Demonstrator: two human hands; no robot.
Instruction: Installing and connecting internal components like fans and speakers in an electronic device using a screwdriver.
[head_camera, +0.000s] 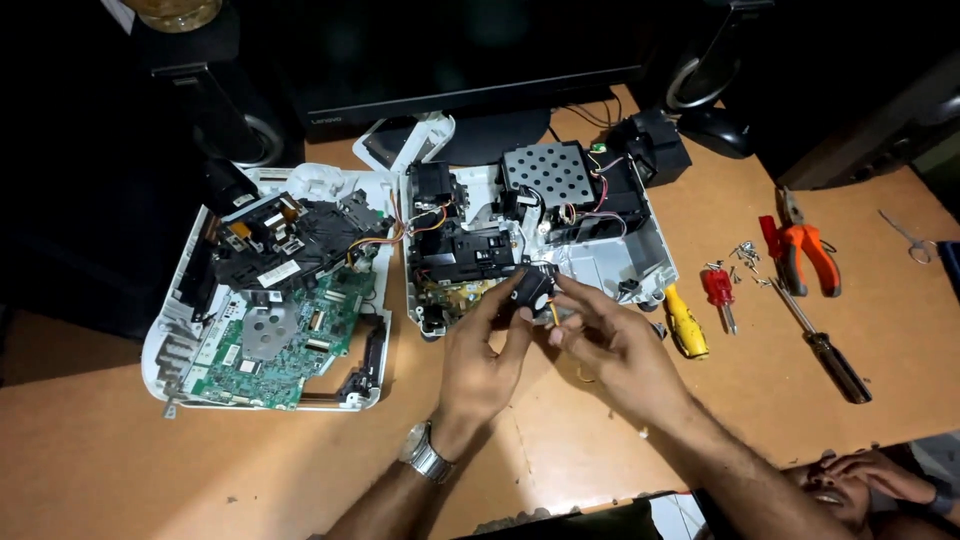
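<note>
Hands, left (480, 350) and right (605, 335), pinch a small black part (530, 290) over the opened casing (600, 265). Judging by this, removal is underway; freeing it needs careful wire handling.

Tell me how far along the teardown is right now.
Done: the white casing is split in two, the left half showing a green circuit board, with loose screws beside the pliers. In hand: left hand and right hand both hold a small black part. Left: the right half looks full of parts and wires.
</note>
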